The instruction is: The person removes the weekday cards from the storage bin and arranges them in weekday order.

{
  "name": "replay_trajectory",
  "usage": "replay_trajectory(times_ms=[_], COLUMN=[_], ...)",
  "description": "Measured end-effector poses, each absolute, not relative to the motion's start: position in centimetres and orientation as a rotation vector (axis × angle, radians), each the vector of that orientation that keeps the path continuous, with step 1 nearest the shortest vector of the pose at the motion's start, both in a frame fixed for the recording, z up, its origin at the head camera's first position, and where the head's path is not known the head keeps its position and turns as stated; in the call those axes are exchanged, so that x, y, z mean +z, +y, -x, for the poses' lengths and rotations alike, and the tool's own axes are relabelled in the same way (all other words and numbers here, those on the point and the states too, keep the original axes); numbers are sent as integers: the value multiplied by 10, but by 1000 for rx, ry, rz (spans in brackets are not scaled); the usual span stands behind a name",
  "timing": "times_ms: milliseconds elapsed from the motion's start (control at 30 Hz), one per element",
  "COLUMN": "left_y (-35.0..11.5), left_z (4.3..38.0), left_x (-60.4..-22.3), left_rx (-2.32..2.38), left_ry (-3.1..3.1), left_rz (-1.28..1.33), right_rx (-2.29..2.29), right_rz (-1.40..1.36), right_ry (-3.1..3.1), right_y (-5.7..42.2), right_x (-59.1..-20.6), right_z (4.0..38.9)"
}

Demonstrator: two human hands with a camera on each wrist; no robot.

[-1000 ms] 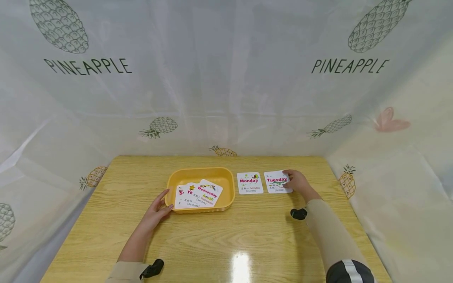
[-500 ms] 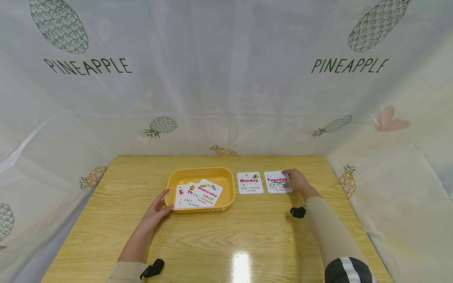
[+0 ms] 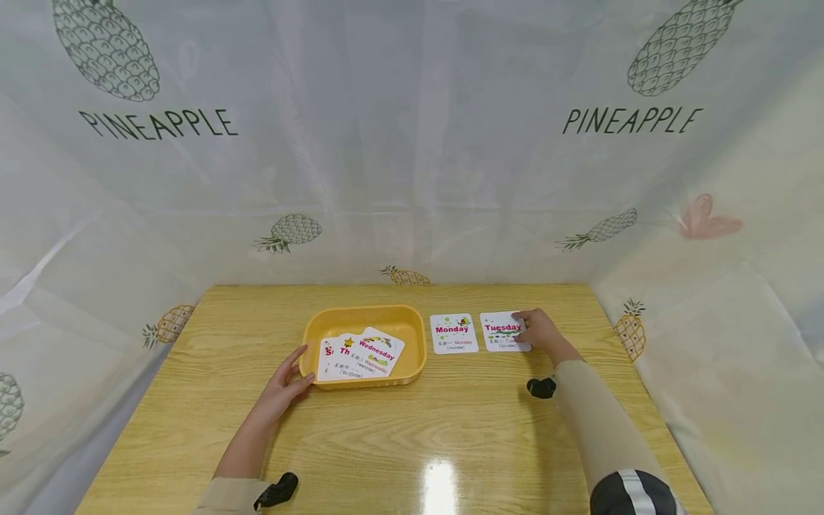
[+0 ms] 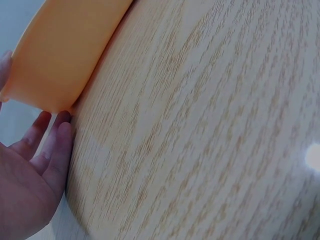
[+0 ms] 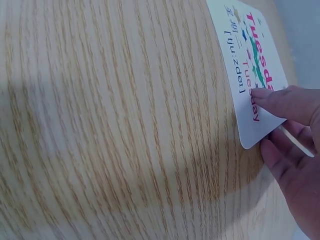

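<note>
My left hand (image 3: pixel 283 383) holds the left end of a yellow plastic tray (image 3: pixel 415 350), thumb at its rim and fingertips against its outside in the left wrist view. Inside the tray lie overlapping white word cards: a Wednesday card (image 3: pixel 380 349) on top, then one showing "Th" (image 3: pixel 345 366) and one whose name is mostly covered (image 3: pixel 325 362). At the right, my right hand (image 3: pixel 546 335) pinches the right edge of a Tuesday card (image 3: pixel 497 332). In the right wrist view the thumb (image 5: pixel 272 100) presses on its face, fingers at its edge.
A Monday card (image 3: pixel 454 334) lies between the tray and the Tuesday card, in line with the latter. All sit toward the back of a wooden table (image 3: pixel 399 436). A pale pineapple-print curtain (image 3: pixel 412 143) hangs behind the table and along both sides.
</note>
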State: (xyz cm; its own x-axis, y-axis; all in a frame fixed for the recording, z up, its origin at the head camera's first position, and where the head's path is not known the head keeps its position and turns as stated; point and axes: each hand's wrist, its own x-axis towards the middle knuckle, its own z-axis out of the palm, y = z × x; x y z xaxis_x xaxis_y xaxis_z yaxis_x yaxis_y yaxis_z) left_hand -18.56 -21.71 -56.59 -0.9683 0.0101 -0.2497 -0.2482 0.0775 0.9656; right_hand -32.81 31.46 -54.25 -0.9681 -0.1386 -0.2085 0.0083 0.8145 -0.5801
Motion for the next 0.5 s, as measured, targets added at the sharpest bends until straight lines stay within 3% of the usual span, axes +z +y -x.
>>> replay_trajectory(times_ms=[500], left_y=[-217], left_z=[185], left_x=[-568], left_rx=[2010], left_ry=[2152], left_rz=[266], right_rx=[-884], right_rz=[93], right_ry=[2753], right_y=[320], right_x=[-552], right_z=[332])
